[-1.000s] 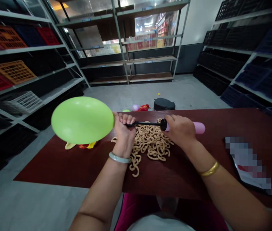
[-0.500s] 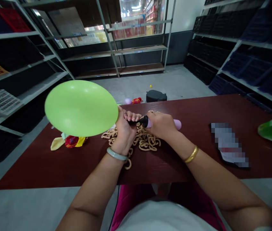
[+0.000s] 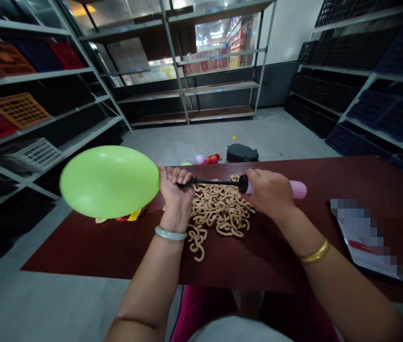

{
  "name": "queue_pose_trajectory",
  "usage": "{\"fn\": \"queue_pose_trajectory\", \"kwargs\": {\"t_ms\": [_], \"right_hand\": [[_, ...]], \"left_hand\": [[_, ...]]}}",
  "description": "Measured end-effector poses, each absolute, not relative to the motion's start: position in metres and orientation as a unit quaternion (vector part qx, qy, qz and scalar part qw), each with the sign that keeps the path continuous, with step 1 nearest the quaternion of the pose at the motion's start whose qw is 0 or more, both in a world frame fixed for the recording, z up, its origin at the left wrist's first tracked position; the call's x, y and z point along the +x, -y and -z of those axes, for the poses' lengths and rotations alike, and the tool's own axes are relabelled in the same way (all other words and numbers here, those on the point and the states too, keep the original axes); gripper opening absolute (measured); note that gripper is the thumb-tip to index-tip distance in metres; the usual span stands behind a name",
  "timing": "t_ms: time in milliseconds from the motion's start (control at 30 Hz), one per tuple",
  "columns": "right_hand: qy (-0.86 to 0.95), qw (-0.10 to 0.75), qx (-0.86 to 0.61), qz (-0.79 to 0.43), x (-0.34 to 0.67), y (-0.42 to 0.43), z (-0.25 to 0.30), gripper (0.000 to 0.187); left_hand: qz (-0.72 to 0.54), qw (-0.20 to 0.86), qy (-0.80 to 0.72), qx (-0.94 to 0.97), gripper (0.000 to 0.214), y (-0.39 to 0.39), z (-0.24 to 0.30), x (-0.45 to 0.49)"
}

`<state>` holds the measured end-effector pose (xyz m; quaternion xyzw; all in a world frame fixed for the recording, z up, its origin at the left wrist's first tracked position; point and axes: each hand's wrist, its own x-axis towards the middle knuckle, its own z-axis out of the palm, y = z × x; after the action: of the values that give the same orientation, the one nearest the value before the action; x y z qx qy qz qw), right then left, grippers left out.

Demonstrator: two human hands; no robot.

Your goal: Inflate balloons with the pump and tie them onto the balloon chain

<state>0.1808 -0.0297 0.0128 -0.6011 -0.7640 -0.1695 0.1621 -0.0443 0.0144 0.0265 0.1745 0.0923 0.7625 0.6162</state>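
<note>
A hand balloon pump with a pink barrel and black rod lies level across my view above the table. My right hand is wrapped round the barrel. My left hand closes on the black end of the pump at the other side, with a length of rod bare between the hands. Against the left hand sits a large inflated light-green balloon; its neck is hidden by the fingers. Under the rod, a pile of tan curled, worm-like pieces is spread on the dark red table.
Partly behind the green balloon lie small red and yellow pieces. A phone-like flat object, blurred out, rests at right. Beyond the table are a black stool-like item and a purple balloon. Shelves with crates line the sides.
My right hand has moved right with the barrel, away from my left hand, so more of the black rod shows. The view has also tilted up somewhat.
</note>
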Motion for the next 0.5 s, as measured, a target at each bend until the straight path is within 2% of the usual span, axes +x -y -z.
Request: {"fn": "queue_pose_trajectory", "kwargs": {"t_ms": [333,500], "right_hand": [[0.769,0.163,-0.604,0.130,0.144,0.040,-0.001,0.041],[0.772,0.166,-0.603,0.114,0.140,0.041,0.001,0.035]], "left_hand": [[-0.711,0.658,-0.179,0.172,0.052,0.006,-0.007,0.023],[-0.706,0.657,-0.193,0.179,0.050,0.008,-0.002,0.026]]}}
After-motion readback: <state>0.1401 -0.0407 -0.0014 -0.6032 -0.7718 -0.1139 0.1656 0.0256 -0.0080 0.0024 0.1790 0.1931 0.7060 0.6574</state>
